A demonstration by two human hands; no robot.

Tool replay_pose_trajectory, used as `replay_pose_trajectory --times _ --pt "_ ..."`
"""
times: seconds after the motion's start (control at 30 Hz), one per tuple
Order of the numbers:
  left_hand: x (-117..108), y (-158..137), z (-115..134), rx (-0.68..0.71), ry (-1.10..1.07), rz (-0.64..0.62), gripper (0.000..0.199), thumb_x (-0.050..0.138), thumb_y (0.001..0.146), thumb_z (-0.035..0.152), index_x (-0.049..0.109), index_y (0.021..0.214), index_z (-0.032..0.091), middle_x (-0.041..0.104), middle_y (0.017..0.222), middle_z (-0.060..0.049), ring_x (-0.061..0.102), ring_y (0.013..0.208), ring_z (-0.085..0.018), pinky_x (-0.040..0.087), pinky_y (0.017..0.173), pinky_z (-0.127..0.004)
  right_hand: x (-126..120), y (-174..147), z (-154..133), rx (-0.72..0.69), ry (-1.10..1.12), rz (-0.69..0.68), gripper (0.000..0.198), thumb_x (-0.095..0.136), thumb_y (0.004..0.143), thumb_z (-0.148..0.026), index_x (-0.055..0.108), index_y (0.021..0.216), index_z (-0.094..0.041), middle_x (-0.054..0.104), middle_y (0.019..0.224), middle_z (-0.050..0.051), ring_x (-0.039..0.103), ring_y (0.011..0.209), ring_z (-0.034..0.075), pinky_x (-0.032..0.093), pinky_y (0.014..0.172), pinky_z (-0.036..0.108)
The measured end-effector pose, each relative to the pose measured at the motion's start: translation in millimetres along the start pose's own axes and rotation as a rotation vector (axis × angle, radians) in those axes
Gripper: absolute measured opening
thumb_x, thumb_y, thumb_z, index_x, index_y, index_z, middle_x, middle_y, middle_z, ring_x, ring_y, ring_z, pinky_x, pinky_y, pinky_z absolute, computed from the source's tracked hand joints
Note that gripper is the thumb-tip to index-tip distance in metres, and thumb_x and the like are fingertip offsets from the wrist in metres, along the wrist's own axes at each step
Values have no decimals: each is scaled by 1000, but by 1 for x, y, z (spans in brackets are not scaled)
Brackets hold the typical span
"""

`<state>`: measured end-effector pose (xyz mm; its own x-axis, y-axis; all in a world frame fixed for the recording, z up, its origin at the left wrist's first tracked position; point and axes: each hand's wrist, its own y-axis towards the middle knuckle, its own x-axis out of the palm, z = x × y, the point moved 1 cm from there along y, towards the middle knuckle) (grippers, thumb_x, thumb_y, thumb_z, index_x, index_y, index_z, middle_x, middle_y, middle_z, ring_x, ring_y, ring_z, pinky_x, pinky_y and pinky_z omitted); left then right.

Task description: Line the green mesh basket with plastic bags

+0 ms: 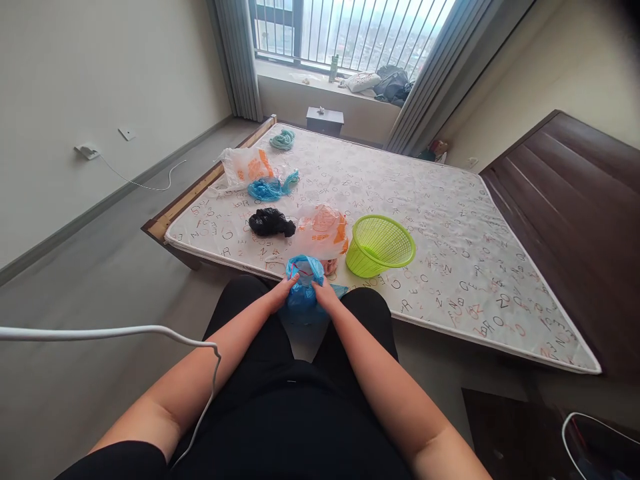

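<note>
A blue plastic bag [303, 297] hangs between my knees at the mattress edge, its mouth spread and facing up. My left hand [286, 291] grips the bag's left rim, and my right hand [324, 293] grips the right rim. Something thin and red shows inside the mouth; I cannot make out what it is. Just beyond the bag lies a white plastic bag with orange print [323, 230], with a pinkish item partly under it. To the right stands a green mesh basket [357, 257], and to the left a crumpled black plastic bag [270, 222].
The mattress [425, 200] carries another orange-printed bag [245, 167], a crumpled blue bag [265, 189] and a teal bundle [283, 139] towards its far left. A dark headboard [565, 220] rises at the right. A white cable [125, 331] crosses over my left arm.
</note>
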<state>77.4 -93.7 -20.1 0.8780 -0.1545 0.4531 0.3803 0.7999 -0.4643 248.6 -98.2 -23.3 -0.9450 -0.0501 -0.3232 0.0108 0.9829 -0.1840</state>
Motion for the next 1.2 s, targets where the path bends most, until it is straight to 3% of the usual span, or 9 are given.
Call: replay_pose_trajectory --times 0.1,0.23,0.37,0.5,0.6,0.7,0.87,1.2 --pt "8 -8 -2 -34 -14 -31 61 69 88 57 55 135 22 71 121 -17 72 104 -30 56 92 -43 12 -5 -3 -124 1 -203 48 51 86 -18 65 132 -19 71 129 8 63 123 25 46 112 45" --pt "6 -7 -4 -33 18 -22 49 72 89 49 60 126 19 73 113 -16 71 104 -29 55 95 -41 20 -14 -7 -220 -108 -317 41 52 85 -13 69 123 -17 72 125 9 64 119 26 45 112 45" --pt "-6 -5 -4 -119 71 -42 52 77 84 49 63 123 19 75 106 -13 73 97 -29 57 88 -41 16 -19 -4 -195 -204 -392 27 54 94 -23 71 113 -16 72 120 11 65 113 27 46 108 46" --pt "-20 -2 -4 -227 199 13 53 85 75 46 68 116 16 77 99 -12 74 87 -28 58 80 -39 -1 -20 0 -203 -145 -464 30 51 99 -33 72 115 -19 72 121 11 65 113 28 47 107 47" --pt "-27 6 -4 -196 265 108 44 83 74 41 72 108 14 78 94 -12 74 86 -28 57 82 -39 -15 -21 2 -210 -93 -457 34 47 100 -38 72 115 -21 73 118 8 65 109 27 48 104 45" --pt "-31 17 -2 -81 340 207 38 80 73 40 74 101 14 79 92 -11 74 90 -28 56 86 -38 -27 -21 3 -198 -94 -408 34 43 100 -37 73 106 -21 74 111 7 66 102 25 50 99 42" --pt "-43 33 0 48 507 354 35 74 73 40 74 96 14 78 88 -9 72 90 -28 54 85 -37 -36 -22 5 -203 -89 -301 35 42 97 -33 72 109 -20 73 116 9 65 108 25 49 101 42" --pt "-54 37 -5 24 669 389 25 66 75 35 72 90 15 76 81 -7 71 83 -26 53 79 -34 -39 -24 0 -228 -105 -261 35 44 95 -32 74 106 -18 75 111 10 67 102 27 51 98 45"
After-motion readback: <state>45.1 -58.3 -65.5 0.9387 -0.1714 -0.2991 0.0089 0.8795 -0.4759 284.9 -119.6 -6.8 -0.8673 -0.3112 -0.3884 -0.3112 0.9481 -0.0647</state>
